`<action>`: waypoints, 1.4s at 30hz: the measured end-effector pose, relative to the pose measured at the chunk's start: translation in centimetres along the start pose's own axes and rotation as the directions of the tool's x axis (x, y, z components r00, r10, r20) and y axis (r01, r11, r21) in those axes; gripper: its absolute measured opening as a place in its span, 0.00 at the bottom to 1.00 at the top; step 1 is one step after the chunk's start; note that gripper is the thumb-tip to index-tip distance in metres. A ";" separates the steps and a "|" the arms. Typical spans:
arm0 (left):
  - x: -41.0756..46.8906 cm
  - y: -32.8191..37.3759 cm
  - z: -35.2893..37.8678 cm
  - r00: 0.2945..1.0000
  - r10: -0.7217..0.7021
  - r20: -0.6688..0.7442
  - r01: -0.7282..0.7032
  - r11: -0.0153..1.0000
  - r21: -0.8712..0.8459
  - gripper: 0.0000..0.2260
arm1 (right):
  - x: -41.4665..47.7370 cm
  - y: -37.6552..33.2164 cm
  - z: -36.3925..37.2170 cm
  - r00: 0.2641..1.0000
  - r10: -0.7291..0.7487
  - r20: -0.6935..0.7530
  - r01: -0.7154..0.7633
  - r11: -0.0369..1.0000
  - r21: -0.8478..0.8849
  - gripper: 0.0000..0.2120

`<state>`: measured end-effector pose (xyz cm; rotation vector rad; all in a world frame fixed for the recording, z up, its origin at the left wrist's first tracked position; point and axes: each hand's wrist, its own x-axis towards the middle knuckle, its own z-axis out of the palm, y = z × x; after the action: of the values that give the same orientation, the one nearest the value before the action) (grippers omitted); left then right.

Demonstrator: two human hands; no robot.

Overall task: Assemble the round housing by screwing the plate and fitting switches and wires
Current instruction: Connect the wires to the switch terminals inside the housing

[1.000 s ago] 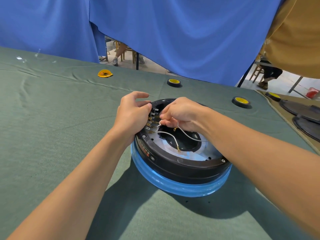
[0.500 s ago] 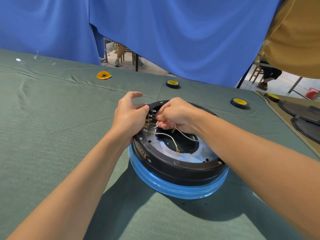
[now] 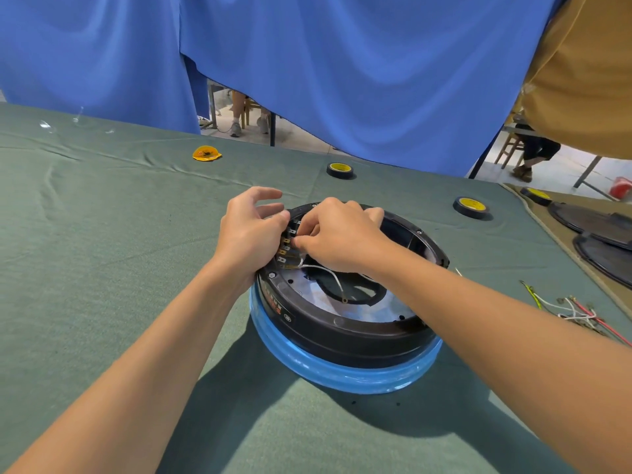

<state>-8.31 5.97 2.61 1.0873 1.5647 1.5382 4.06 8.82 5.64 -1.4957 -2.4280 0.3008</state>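
**Wiring at the terminals**

The left grip [image 3: 249,234] clasps the rim of the round housing [image 3: 342,333] on the worktop [image 3: 102,268]. Just right of it, the right grip [image 3: 338,234] pinches a white wire [image 3: 330,272] at the terminals [image 3: 284,249] between them.

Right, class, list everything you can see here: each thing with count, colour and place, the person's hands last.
round housing: one, black on a blue base ring, table centre
metal plate: one, silver, inside the housing
terminals: one row, brass, housing's left inner rim
white wire: one in plain view, across the plate
loose wires: one bundle, white, red, yellow-green, right of the housing
tape rolls: three, black with yellow cores, far side
yellow disc: one, far left
dark discs: at least two, far right, on tan cloth
tablecloth: one, green, under the housing
curtain: blue, behind the table
left hand: one, holds the housing's rim
right hand: one, fingers pinch the wire at the terminals
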 end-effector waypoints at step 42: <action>0.2 -0.4 0.0 1.000 0.002 -0.026 -0.002 1.000 -0.021 0.12 | 0.5 -1.2 0.9 0.993 0.120 0.019 -0.121 0.990 0.068 0.06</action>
<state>-8.42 6.18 2.21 1.0618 1.5618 1.5725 2.58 8.68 5.27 -1.6184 -2.3180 0.4173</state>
